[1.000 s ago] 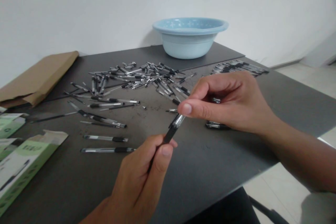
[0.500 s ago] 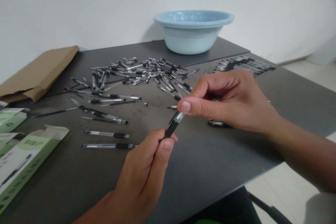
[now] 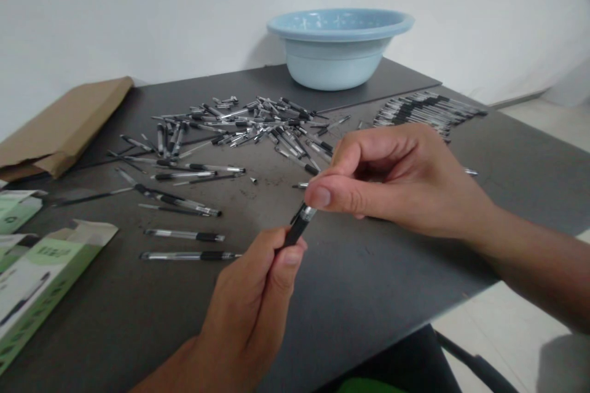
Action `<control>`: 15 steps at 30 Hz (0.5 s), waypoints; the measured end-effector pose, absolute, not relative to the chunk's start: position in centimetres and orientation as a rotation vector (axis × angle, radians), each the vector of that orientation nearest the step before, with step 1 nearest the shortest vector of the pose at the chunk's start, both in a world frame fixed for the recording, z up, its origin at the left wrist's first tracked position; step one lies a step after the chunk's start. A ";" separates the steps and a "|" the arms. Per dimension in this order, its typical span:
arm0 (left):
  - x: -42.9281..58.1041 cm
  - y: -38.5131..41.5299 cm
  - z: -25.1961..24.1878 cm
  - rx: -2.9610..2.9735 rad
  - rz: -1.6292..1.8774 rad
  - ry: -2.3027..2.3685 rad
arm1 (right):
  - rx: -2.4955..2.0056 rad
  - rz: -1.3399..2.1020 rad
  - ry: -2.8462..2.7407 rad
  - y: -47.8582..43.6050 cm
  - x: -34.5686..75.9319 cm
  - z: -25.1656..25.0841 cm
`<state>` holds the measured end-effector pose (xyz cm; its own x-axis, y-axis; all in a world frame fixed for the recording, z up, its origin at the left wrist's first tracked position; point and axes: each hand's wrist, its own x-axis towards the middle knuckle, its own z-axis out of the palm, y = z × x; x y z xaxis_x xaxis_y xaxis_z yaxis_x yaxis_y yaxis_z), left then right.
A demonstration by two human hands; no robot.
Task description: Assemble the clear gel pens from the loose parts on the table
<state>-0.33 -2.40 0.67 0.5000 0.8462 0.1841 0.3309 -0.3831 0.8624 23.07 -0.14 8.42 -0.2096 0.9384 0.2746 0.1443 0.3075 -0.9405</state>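
Observation:
My left hand (image 3: 253,295) is closed around the lower part of a black pen (image 3: 297,228), its thumb and finger pinching the dark barrel. At the pen's upper end, my right hand (image 3: 391,181) pinches the tip between thumb and finger, covering it. A silvery collar shows just below the right thumb, with a dark clip-like strip beside it. Left of my hands, two pens with black grips (image 3: 188,256) lie side by side on the grey table (image 3: 350,319).
A heap of pens and pen parts (image 3: 258,123) spreads across the table's middle. Pens in a neat row (image 3: 424,109) lie at the right. Behind stands a light blue basin (image 3: 338,55). A brown cardboard envelope (image 3: 69,126) and green-white boxes (image 3: 50,288) are at the left.
Both hands stay on the pen, which has shifted slightly left and down along with the right fingertips. The view has moved a little.

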 end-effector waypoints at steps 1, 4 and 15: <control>-0.3 -2.4 0.7 1.947 0.815 0.970 | -1.012 1.022 -1.609 -0.1 23.1 8.4; -0.3 -2.4 0.8 1.951 0.822 0.981 | -1.011 1.028 -1.616 0.0 23.1 8.1; -0.2 -1.2 0.7 1.687 0.918 0.946 | -0.779 0.888 -1.716 0.2 21.8 5.8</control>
<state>-0.21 -1.23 0.73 0.4163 0.8970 0.1488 0.1747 -0.2395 0.9550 21.80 0.18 5.83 -0.2818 0.8307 0.4802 0.0879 0.5207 -0.8492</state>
